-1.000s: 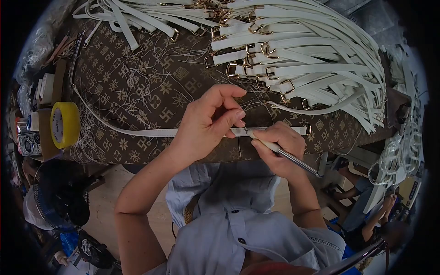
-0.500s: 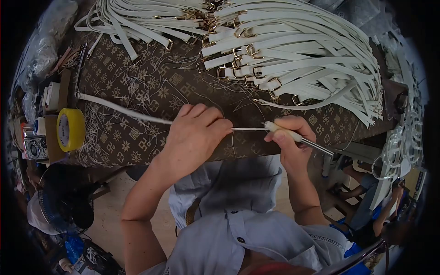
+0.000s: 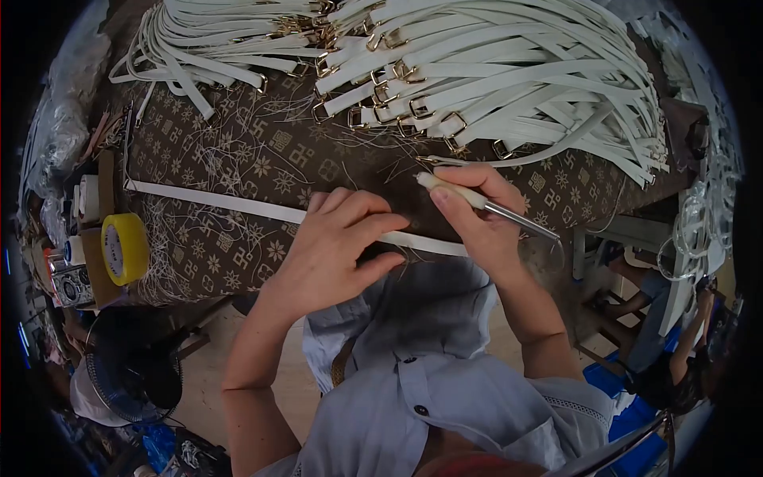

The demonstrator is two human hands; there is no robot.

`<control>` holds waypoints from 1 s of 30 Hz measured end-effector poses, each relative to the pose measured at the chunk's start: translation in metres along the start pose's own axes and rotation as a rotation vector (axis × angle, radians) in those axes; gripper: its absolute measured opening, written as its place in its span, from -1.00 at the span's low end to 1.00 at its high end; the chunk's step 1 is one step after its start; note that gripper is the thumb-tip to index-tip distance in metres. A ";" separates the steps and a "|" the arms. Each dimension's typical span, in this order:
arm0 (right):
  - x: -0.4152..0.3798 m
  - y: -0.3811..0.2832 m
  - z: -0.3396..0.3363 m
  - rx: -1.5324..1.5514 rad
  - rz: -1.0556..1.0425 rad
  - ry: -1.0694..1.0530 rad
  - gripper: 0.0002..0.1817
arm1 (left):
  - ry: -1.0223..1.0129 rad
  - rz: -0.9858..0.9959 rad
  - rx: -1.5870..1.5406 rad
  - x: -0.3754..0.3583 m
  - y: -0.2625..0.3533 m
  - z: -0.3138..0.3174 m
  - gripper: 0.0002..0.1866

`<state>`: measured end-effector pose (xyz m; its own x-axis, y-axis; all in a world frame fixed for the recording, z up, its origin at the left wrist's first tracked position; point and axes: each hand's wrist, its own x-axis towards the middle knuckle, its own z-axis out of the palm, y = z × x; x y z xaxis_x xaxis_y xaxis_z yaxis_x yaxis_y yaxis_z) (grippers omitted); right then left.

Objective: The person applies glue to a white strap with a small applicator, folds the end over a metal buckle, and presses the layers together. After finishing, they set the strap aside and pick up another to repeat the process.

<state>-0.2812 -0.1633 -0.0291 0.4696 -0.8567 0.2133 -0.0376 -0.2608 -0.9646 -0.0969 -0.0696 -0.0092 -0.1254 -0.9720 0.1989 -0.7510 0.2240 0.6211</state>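
Note:
A long white strap (image 3: 230, 199) lies flat across the table edge, its right end passing below my right hand. My left hand (image 3: 334, 246) rests over its middle, palm down, thumb and index finger spread apart on either side of the strap. My right hand (image 3: 485, 211) is closed round a slim pen-like tool (image 3: 457, 192) with a pale handle and a metal shaft slanting down to the right. Its pale end points up and left, just above the strap. Loose threads (image 3: 238, 151) are scattered on the patterned brown cloth (image 3: 318, 171).
White straps with gold buckles are heaped (image 3: 509, 79) at the back right, with another bundle (image 3: 175, 56) at the back left. A roll of yellow tape (image 3: 125, 249) stands at the left edge. A fan (image 3: 131, 370) is below left. Another person's legs (image 3: 644, 298) show at right.
The strap has turned from edge-on to flat. My left thumb and index finger have parted. My right hand has moved up and left with the tool, away from the strap.

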 end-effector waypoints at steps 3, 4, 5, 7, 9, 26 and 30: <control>0.000 -0.006 -0.003 -0.067 -0.079 0.037 -0.78 | -0.004 0.043 0.030 -0.002 -0.005 0.007 -0.82; -0.008 -0.011 -0.008 -0.044 -0.118 0.009 -0.78 | 0.012 0.048 0.038 -0.002 -0.009 0.008 -0.80; -0.016 -0.015 -0.012 -0.021 -0.154 -0.025 -0.78 | 0.013 0.043 0.038 -0.002 -0.012 0.008 -0.80; -0.025 -0.017 -0.013 0.011 -0.127 -0.082 -0.78 | 0.094 0.010 0.081 0.000 -0.017 0.008 -0.78; -0.028 -0.010 -0.005 -0.015 -0.065 -0.014 -0.78 | 0.078 -0.015 0.059 -0.001 -0.015 0.006 -0.77; -0.022 -0.004 0.004 -0.001 0.013 0.049 -0.78 | 0.061 0.206 0.303 0.014 -0.005 0.018 -0.88; -0.015 -0.002 -0.009 0.007 -0.090 -0.051 -0.77 | 0.024 0.001 -0.025 0.022 -0.010 0.009 -0.91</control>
<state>-0.2960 -0.1542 -0.0289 0.5147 -0.8064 0.2912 0.0132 -0.3322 -0.9431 -0.0984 -0.0942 -0.0182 -0.1101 -0.9698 0.2176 -0.7341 0.2269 0.6400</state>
